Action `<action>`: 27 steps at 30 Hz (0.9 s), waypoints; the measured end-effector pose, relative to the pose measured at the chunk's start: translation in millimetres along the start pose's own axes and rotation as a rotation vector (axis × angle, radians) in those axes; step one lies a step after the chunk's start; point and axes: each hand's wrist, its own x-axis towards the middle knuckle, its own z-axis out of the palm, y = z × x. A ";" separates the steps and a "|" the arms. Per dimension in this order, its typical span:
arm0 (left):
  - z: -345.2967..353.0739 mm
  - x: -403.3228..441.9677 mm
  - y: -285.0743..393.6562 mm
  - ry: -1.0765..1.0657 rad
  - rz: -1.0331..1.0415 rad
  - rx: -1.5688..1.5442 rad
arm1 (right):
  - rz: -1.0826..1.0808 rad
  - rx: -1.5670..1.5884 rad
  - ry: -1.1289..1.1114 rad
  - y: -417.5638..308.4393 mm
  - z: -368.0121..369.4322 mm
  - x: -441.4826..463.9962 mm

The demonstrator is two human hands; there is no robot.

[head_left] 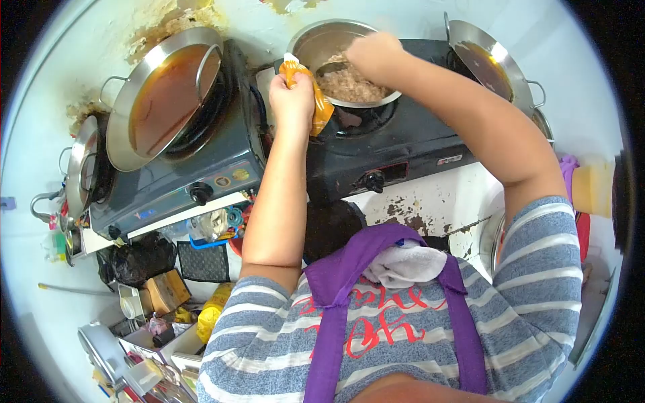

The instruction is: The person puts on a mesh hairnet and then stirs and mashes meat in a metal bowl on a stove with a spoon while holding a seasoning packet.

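Note:
A steel pot (306,41) sits on the right stove, with pale brown, lumpy minced food (353,84) inside. My left hand (293,101) is closed at its left rim around an orange piece with white print (322,114); whether this is a cloth or a packet I cannot tell. Over the pot, my right hand (376,57) is closed in a fist and smeared by motion. Below it a dark, rounded edge like the bowl of a ladle (330,68) shows in the food. The handle is hidden by my hand.
A wide two-handled pan (115,151) of brown liquid stands on the left stove (228,178). Another pan (521,87) with dark liquid stands at right. Stove knobs (373,180) face me. Black bags (142,258) and boxes (168,292) lie low at left.

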 end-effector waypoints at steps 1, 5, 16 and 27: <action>-1.5 2.3 -2.9 0.009 0.001 0.022 | 0.024 0.005 -0.007 3.8 0.8 0.8; -2.4 6.5 -9.0 0.009 0.008 0.075 | 0.116 0.041 0.033 23.8 -11.5 0.0; -0.5 -1.4 4.0 -0.005 -0.031 0.056 | 0.175 -0.048 -0.007 46.8 -8.6 6.3; 0.5 -4.0 6.2 -0.009 -0.068 -0.073 | -0.121 0.064 -0.331 33.4 -12.2 -22.1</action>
